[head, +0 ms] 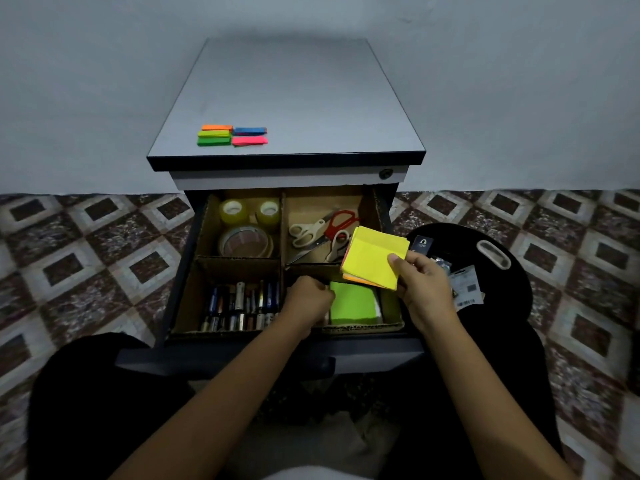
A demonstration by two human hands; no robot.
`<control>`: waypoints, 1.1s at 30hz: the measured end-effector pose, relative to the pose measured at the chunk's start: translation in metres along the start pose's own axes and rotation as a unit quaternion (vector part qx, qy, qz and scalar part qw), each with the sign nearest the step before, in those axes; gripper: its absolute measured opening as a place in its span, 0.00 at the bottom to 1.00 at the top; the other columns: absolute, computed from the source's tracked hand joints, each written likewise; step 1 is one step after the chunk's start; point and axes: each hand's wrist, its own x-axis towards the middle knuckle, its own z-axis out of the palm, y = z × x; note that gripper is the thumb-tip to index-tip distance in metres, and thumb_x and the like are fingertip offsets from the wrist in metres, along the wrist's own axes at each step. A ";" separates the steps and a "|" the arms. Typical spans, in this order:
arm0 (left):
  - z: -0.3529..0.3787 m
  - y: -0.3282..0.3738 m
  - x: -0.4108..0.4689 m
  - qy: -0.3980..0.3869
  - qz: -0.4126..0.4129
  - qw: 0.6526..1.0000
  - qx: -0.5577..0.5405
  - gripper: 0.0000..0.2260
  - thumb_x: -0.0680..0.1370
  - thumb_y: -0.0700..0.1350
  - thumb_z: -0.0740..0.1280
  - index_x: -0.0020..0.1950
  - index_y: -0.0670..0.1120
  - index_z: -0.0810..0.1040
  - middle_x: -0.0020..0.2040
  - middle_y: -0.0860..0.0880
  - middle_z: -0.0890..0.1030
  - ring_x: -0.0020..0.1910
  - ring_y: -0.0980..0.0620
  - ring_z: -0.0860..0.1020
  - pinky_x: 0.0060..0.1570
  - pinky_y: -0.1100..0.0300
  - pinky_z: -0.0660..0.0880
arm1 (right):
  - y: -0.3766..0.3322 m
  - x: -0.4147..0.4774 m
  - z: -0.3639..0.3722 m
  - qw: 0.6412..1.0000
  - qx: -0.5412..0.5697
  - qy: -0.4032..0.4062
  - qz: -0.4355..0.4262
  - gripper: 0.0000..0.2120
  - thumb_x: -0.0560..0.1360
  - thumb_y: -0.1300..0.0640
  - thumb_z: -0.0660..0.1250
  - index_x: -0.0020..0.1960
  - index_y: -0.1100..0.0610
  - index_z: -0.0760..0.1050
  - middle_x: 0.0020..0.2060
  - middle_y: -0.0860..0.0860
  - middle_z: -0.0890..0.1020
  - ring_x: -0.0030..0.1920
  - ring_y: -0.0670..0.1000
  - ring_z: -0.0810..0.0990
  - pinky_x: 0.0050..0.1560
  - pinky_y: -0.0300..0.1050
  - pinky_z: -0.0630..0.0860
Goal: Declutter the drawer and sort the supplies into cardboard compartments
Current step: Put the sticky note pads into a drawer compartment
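The open drawer (180, 289) holds a cardboard insert with four compartments. Tape rolls (246, 223) fill the far-left one, scissors (322, 232) the far-right, batteries (239, 306) the near-left. A green sticky-note pad (351, 304) lies in the near-right compartment. My right hand (420, 285) pinches a yellow sticky-note pad (374, 256) above that compartment, thumb on top. With its fingers curled, my left hand (308, 299) reaches down into the same compartment at the green pad's left edge; what it holds is hidden.
Small coloured sticky flags (232, 135) lie on the cabinet top (294, 98). A black round stool (485, 265) with small packets (465, 287) stands right of the drawer. My knees are close under the drawer front; patterned floor on both sides.
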 end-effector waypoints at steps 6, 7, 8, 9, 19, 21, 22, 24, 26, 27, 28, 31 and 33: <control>-0.001 -0.001 0.001 -0.052 -0.024 0.997 -0.054 0.05 0.77 0.33 0.60 0.46 0.36 0.75 0.47 0.39 0.77 0.34 0.49 0.79 0.34 0.60 0.78 | 0.000 0.000 -0.001 1.000 -0.001 -0.002 0.000 0.07 0.78 0.64 0.62 0.54 0.65 0.74 0.39 0.57 0.78 0.38 0.51 0.78 0.33 0.35 0.78; -0.001 -0.001 0.001 -0.056 -0.025 0.996 -0.057 0.05 0.77 0.33 0.60 0.48 0.36 0.75 0.48 0.39 0.77 0.34 0.50 0.79 0.34 0.60 0.77 | 0.000 -0.001 0.000 1.000 -0.001 -0.002 0.000 0.07 0.78 0.64 0.62 0.54 0.65 0.74 0.39 0.57 0.77 0.38 0.51 0.78 0.33 0.35 0.78; -0.001 -0.001 0.001 -0.059 -0.024 0.996 -0.058 0.06 0.77 0.34 0.60 0.50 0.36 0.76 0.49 0.39 0.78 0.34 0.50 0.79 0.34 0.60 0.77 | 0.000 -0.001 0.000 1.000 -0.004 0.000 0.000 0.07 0.78 0.64 0.62 0.54 0.64 0.74 0.40 0.59 0.76 0.38 0.51 0.78 0.33 0.35 0.78; -0.001 -0.001 0.001 -0.062 -0.025 0.996 -0.060 0.07 0.78 0.34 0.60 0.52 0.36 0.76 0.49 0.39 0.78 0.35 0.50 0.79 0.35 0.60 0.76 | 0.000 0.000 0.000 1.000 -0.005 0.001 0.001 0.06 0.77 0.64 0.63 0.53 0.64 0.74 0.41 0.59 0.76 0.38 0.51 0.77 0.33 0.35 0.78; -0.011 0.007 -0.008 -0.033 -0.024 0.967 -0.253 0.12 0.82 0.46 0.56 0.45 0.44 0.77 0.40 0.46 0.79 0.40 0.50 0.78 0.44 0.55 0.76 | -0.006 -0.012 0.002 0.997 -0.035 -0.070 0.017 0.07 0.77 0.64 0.62 0.52 0.61 0.78 0.44 0.74 0.74 0.42 0.54 0.77 0.43 0.44 0.79; -0.019 0.009 -0.013 -0.051 -0.002 0.953 -0.298 0.12 0.81 0.48 0.58 0.47 0.45 0.78 0.44 0.45 0.82 0.43 0.48 0.80 0.48 0.52 0.77 | -0.006 -0.017 0.006 0.993 -0.029 -0.106 0.040 0.12 0.78 0.65 0.61 0.60 0.63 0.75 0.44 0.65 0.81 0.44 0.53 0.80 0.43 0.45 0.81; -0.023 0.009 -0.017 -0.060 0.014 0.950 -0.306 0.12 0.81 0.48 0.59 0.47 0.44 0.79 0.44 0.45 0.83 0.44 0.48 0.81 0.47 0.53 0.78 | -0.006 -0.019 0.008 0.991 -0.022 -0.118 0.051 0.13 0.78 0.64 0.61 0.62 0.63 0.74 0.44 0.59 0.83 0.44 0.52 0.81 0.45 0.46 0.81; -0.031 0.008 -0.021 -0.066 0.040 0.947 -0.310 0.10 0.80 0.46 0.61 0.48 0.42 0.79 0.42 0.47 0.83 0.43 0.50 0.81 0.43 0.56 0.80 | -0.004 -0.021 0.014 0.991 -0.023 -0.116 0.063 0.12 0.78 0.64 0.62 0.60 0.62 0.73 0.43 0.56 0.83 0.45 0.54 0.81 0.49 0.54 0.80; -0.039 0.005 -0.022 -0.064 0.052 0.949 -0.306 0.08 0.80 0.42 0.61 0.47 0.41 0.78 0.41 0.46 0.83 0.41 0.51 0.81 0.41 0.57 0.80 | -0.001 -0.023 0.019 0.991 -0.060 -0.102 0.057 0.05 0.78 0.62 0.63 0.53 0.59 0.73 0.41 0.55 0.83 0.45 0.57 0.80 0.52 0.63 0.76; -0.042 0.004 -0.023 -0.061 0.054 0.950 -0.301 0.08 0.80 0.42 0.61 0.47 0.41 0.78 0.42 0.46 0.82 0.42 0.50 0.81 0.42 0.56 0.80 | 0.000 -0.024 0.021 0.991 -0.082 -0.097 0.051 0.01 0.77 0.61 0.63 0.49 0.57 0.73 0.40 0.55 0.82 0.44 0.57 0.80 0.52 0.65 0.75; -0.045 0.002 -0.023 -0.058 0.057 0.952 -0.295 0.07 0.80 0.41 0.62 0.46 0.41 0.78 0.42 0.45 0.82 0.42 0.50 0.80 0.42 0.56 0.80 | 0.000 -0.024 0.023 0.990 -0.105 -0.091 0.040 0.01 0.77 0.60 0.64 0.47 0.56 0.73 0.39 0.55 0.82 0.44 0.57 0.80 0.52 0.65 0.75; -0.052 -0.007 -0.022 -0.036 0.062 0.957 -0.281 0.07 0.79 0.41 0.62 0.45 0.42 0.78 0.42 0.45 0.82 0.41 0.50 0.80 0.38 0.59 0.80 | 0.001 -0.024 0.026 0.984 -0.167 -0.067 -0.004 0.04 0.75 0.60 0.67 0.42 0.56 0.75 0.37 0.55 0.79 0.43 0.55 0.77 0.51 0.58 0.76; -0.055 -0.012 -0.021 -0.016 0.064 0.961 -0.269 0.08 0.79 0.41 0.62 0.44 0.41 0.78 0.41 0.44 0.81 0.41 0.49 0.80 0.35 0.61 0.79 | 0.000 -0.024 0.025 0.979 -0.194 -0.060 -0.021 0.06 0.75 0.60 0.67 0.39 0.56 0.75 0.37 0.57 0.76 0.40 0.54 0.74 0.44 0.51 0.73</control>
